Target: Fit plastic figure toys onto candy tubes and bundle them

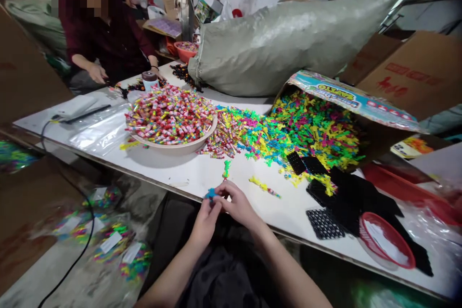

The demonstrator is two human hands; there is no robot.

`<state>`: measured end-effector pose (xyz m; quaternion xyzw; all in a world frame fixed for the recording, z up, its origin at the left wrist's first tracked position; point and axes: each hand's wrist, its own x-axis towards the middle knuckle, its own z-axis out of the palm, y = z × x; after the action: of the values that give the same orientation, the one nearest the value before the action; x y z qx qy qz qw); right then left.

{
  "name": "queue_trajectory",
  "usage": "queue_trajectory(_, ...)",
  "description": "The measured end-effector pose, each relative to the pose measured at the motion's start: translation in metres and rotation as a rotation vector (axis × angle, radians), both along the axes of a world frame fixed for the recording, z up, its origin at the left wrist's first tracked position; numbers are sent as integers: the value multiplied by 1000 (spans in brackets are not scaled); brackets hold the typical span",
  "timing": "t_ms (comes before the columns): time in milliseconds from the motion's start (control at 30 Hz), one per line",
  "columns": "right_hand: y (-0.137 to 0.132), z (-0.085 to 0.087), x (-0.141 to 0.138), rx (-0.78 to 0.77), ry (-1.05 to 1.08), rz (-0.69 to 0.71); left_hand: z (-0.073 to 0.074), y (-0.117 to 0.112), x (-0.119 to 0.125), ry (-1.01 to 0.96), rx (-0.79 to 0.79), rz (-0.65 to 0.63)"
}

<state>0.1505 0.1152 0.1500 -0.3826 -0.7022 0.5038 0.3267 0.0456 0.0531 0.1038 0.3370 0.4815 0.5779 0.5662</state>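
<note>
Both hands meet at the near edge of the white table [159,163]. My left hand [205,216] pinches a small blue plastic toy figure [211,194] near its fingertips. Against it my right hand [238,203] is closed, fingertips bent inward; what they grip is hidden. Just beyond the fingers lies a green toy figure [226,168] with something red at its lower end. To the right is a yellow toy figure [258,183] with a wrapped candy tube [273,193] at its end. Loose candy tubes [222,142] and a heap of coloured figures [263,134] lie farther back.
A wide bowl [173,146] piled with candy tubes stands left. An open box [364,101] spills figures on the right, near black trays [325,224] and a red basket [407,250]. A big sack [288,48] lies behind. Across the table sits a person [104,43].
</note>
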Motion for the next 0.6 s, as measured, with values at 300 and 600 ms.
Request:
queue_trajectory(300,148,-18,-20,416,-541,-427,-2,10,-23,-106,-118,252)
queue_trajectory(600,185,-44,-26,456,-806,-514,3,18,-48,-72,-42,312)
